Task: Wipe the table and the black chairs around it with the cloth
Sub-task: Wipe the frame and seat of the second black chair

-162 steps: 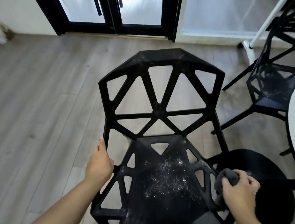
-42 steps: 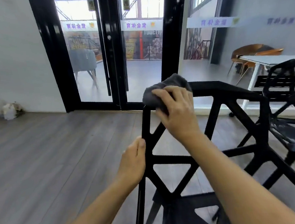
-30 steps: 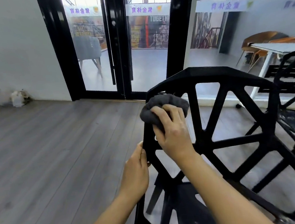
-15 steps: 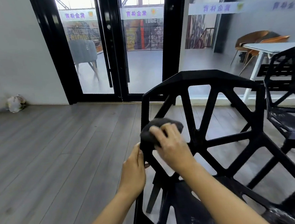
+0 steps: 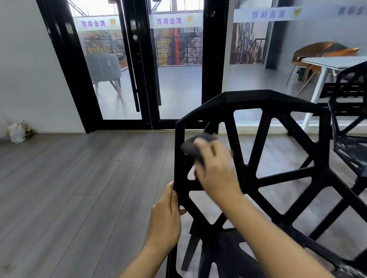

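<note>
A black chair (image 5: 260, 98) with an open lattice back fills the lower right of the view. My right hand (image 5: 216, 171) grips a bunched dark grey cloth (image 5: 191, 148) and presses it on the upper left strut of the backrest; hand and cloth are blurred. My left hand (image 5: 165, 221) holds the left edge of the backrest lower down, fingers curled round the frame. The seat shows only partly below my right forearm.
A second black chair (image 5: 362, 129) stands at the right edge, its seat dusty. Behind it is a white table (image 5: 339, 62) with orange chairs. Black-framed glass doors (image 5: 141, 61) stand ahead. Bags (image 5: 8, 131) lie by the left wall. Grey wood floor spreads to the left.
My right hand has slid the cloth down the left side of the backrest and back up a little. My left hand keeps its hold on the frame's left edge.
</note>
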A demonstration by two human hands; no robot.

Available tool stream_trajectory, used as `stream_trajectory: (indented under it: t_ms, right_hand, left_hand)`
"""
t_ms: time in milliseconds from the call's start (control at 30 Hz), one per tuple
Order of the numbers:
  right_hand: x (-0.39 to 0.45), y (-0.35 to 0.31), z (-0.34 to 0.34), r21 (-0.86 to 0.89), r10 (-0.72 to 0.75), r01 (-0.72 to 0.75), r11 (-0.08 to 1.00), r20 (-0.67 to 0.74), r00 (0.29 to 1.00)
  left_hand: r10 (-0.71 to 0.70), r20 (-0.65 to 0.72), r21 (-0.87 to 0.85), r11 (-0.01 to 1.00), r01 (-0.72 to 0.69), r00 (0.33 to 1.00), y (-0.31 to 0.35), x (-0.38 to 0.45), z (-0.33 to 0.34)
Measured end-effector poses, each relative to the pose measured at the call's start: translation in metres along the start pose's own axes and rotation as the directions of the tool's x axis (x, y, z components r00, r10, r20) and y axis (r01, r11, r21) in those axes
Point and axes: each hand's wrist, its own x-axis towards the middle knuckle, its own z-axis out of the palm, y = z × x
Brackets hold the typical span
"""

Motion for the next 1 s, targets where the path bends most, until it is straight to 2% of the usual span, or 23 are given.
stream_trajectory:
  t_ms: [67,133,200,300,367,433,500,533,633,700,800,867,933,1000]
  right_hand:
    - [0.037,0.014,-0.004,-0.028,0.174,-0.177,0.984,-0.084,0.981]
    - [0.05,0.016,-0.002,-0.012,0.243,-0.247,0.969,-0.135,0.961]
    - [0.031,0.005,0.004,0.056,0.214,-0.209,0.976,-0.114,0.97]
    - [-0.025,-0.015,0.007,0.088,0.02,-0.024,0.996,0.049,0.999]
    - [-0.022,-0.004,0.001,0.04,-0.058,0.055,0.998,0.091,0.994]
    - [0.012,0.013,-0.005,-0.059,0.023,-0.024,0.998,-0.009,1.0]
    - [0.054,0.026,-0.013,-0.076,0.18,-0.191,0.979,-0.126,0.975]
    - [0.069,0.031,-0.015,-0.067,0.21,-0.222,0.973,-0.149,0.966]
    - [0.074,0.032,-0.012,0.034,0.218,-0.215,0.976,-0.147,0.965]
    - [0.047,0.017,-0.006,0.118,0.203,-0.191,0.974,-0.103,0.974]
    - [-0.012,-0.011,0.001,0.18,0.092,-0.099,0.979,0.045,0.995]
    - [-0.023,-0.016,-0.005,0.203,0.02,-0.044,0.978,0.121,0.992]
    - [-0.006,-0.009,-0.017,0.179,0.001,-0.018,0.984,0.097,0.995]
    - [0.026,0.007,-0.034,0.118,0.061,-0.054,0.991,-0.058,0.996]
  left_hand:
    - [0.0,0.006,0.015,1.0,0.0,1.0,-0.001,0.0,0.0]
    - [-0.001,0.011,0.028,1.0,0.0,1.0,-0.002,0.0,0.0]
    - [0.01,0.004,0.039,0.999,-0.01,1.0,-0.002,0.0,0.001]
    - [0.015,-0.003,0.055,0.998,-0.015,1.0,-0.002,0.001,0.001]
    - [0.018,-0.003,0.076,0.997,-0.018,1.0,-0.002,0.0,0.001]
    - [0.018,0.002,0.095,0.995,-0.019,1.0,-0.002,0.0,0.0]
    - [0.013,0.004,0.1,0.995,-0.013,1.0,-0.001,-0.001,0.0]
    - [0.014,0.005,0.104,0.995,-0.014,1.0,0.0,-0.001,0.0]
    - [0.019,-0.005,0.118,0.993,-0.018,1.0,-0.002,0.001,0.001]
    - [0.008,-0.019,0.12,0.993,-0.005,1.0,-0.002,0.001,0.002]
    - [0.01,-0.026,0.118,0.993,-0.007,1.0,-0.001,0.003,0.004]
    - [0.014,-0.017,0.118,0.993,-0.012,1.0,-0.001,0.002,0.006]
    - [0.017,-0.019,0.144,0.989,-0.014,1.0,-0.004,0.002,0.005]
    - [0.003,-0.011,0.169,0.986,-0.001,1.0,-0.008,0.004,0.004]
